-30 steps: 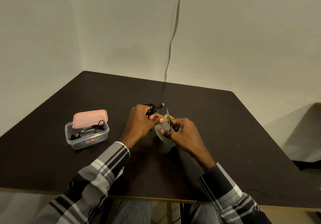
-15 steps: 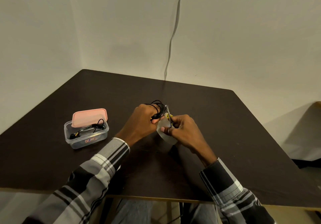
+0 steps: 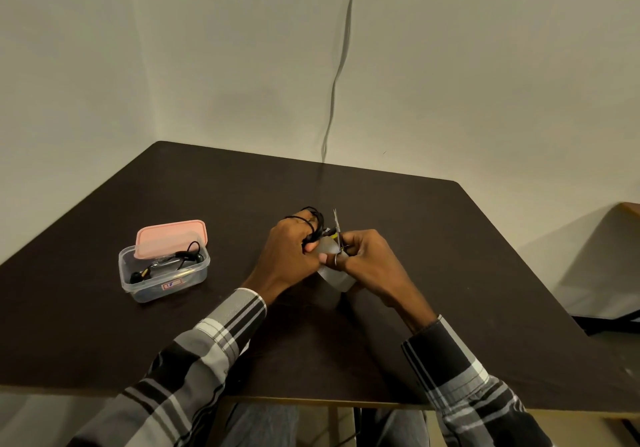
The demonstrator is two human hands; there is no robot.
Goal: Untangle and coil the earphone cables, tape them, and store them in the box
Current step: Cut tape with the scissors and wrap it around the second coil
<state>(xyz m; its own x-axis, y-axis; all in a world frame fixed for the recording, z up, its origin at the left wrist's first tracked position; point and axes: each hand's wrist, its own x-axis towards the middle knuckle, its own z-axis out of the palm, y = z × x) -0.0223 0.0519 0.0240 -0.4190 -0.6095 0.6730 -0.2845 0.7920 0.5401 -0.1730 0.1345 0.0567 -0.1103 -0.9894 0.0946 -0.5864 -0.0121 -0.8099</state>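
Coiled black earphone cable (image 3: 313, 223): gripped in left hand (image 3: 292, 250), over table (image 3: 450, 273) centre, turned further under the fingers than a second ago. Scissors (image 3: 336, 230) and tape roll (image 3: 334, 275): held in right hand (image 3: 367, 256), blades now upright, touching the coil. Box (image 3: 162, 273): left, open, holding earphones, unmoved.

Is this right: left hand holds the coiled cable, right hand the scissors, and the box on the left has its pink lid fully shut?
Not quite. In the head view the pink lid sits askew on the box, leaving it partly open. The rest holds: left hand holds the coiled cable, right hand the scissors.
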